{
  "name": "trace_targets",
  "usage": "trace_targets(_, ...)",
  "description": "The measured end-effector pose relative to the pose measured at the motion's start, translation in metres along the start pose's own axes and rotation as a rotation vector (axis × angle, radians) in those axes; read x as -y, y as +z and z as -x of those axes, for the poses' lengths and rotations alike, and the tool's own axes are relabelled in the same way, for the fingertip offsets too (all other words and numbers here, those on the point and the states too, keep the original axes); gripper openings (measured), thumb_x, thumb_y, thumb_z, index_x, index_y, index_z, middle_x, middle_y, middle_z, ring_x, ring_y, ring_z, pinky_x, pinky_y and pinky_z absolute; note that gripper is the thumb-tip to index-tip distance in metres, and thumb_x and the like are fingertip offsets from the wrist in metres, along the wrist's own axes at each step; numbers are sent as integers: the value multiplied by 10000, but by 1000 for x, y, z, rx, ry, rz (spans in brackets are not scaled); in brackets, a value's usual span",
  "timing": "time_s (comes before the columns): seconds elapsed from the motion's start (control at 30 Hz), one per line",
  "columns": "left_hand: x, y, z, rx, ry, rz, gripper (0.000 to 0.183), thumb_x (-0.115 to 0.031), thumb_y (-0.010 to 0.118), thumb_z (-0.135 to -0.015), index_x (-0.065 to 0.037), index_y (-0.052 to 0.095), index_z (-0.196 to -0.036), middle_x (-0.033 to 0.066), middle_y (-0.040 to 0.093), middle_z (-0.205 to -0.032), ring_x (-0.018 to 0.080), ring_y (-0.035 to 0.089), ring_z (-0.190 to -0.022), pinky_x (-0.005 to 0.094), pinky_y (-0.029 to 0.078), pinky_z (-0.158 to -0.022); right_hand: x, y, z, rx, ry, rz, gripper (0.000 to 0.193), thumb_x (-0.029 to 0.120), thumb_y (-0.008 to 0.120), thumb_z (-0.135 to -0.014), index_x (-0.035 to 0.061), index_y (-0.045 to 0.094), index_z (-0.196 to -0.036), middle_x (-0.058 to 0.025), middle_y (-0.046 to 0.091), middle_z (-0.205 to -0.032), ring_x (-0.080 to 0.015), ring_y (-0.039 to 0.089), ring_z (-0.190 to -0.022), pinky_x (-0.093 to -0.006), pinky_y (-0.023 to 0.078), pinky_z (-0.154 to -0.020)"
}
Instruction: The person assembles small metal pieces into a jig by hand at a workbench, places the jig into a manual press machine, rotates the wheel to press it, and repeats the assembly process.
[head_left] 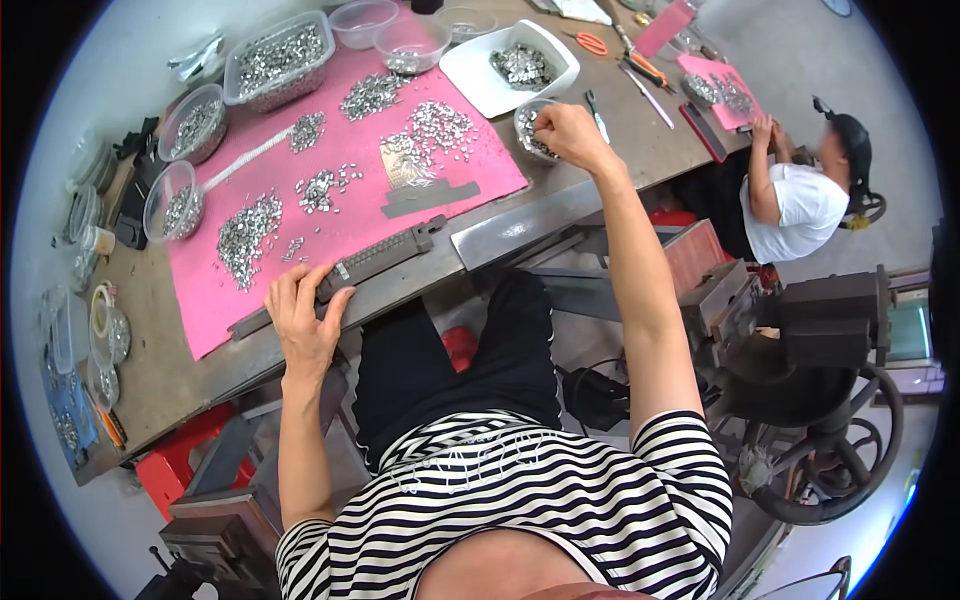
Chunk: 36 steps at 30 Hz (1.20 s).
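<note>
My left hand (303, 312) rests at the table's front edge, its fingers over the left part of a long dark metal bar (385, 256) and its thumb on the near side. A row of small slots or pieces runs along the bar. My right hand (574, 138) is closed at the rim of a small clear tub (527, 128) of small metal pieces; its fingertips are hidden. Between the hands, on a pink mat (345, 225), are loose piles of shiny metal pieces (248, 240) and a flat grey plate (430, 200).
Clear tubs of metal pieces (197, 128) line the mat's far left side. A white tray (478, 72) stands at the back. Orange-handled scissors (592, 43) and other tools lie right of it. A co-worker (795, 205) sits at the right; a machine with a handwheel (835, 455) stands nearer.
</note>
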<state>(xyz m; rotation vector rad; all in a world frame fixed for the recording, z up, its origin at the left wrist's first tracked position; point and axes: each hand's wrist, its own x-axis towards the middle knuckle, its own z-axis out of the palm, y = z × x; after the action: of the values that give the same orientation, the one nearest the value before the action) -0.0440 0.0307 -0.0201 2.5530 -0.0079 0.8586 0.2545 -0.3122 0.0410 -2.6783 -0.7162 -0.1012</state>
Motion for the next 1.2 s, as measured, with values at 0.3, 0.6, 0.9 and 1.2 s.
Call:
trace_targets(0.3,1,1,2,-12,6,-2,446,-221,866,-754,-106,690,-1148,77,609,-1066,272,568,-976,399,411,-884,46,4,41,-420,-231,-75,86,109,706,-892,59,746,-949,-122,666,-884,-282,679,-786,-377,529,-703)
trace_targets(0.6,-1,1,1,-24,20,-2,444,-220,865,-755,-106,692,-1147,75,614,-1066,269,571,-968,399,414,-880,71,72,84,-470,-286,-117,162,14,712,-869,52,746,-1023,-93,619,-898,-277,609,-870,-370,501,-750)
trace_targets(0.9,-2,0,1,-27,0,-7,430,-225,862,-759,-108,698,-1140,75,617,-1065,270,572,-965,398,419,-881,72,59,81,-359,-146,-382,122,39,720,-889,37,754,-1006,-94,657,-891,-197,656,-750,-309,500,-662)
trace_targets(1.2,-4,0,-1,-39,8,13,420,-244,854,-760,-94,703,-1123,75,616,-1054,270,578,-965,398,418,-881,79,60,69,-274,-212,-381,69,39,695,-900,-10,652,-923,-110,598,-825,-230,606,-720,-339,491,-689)
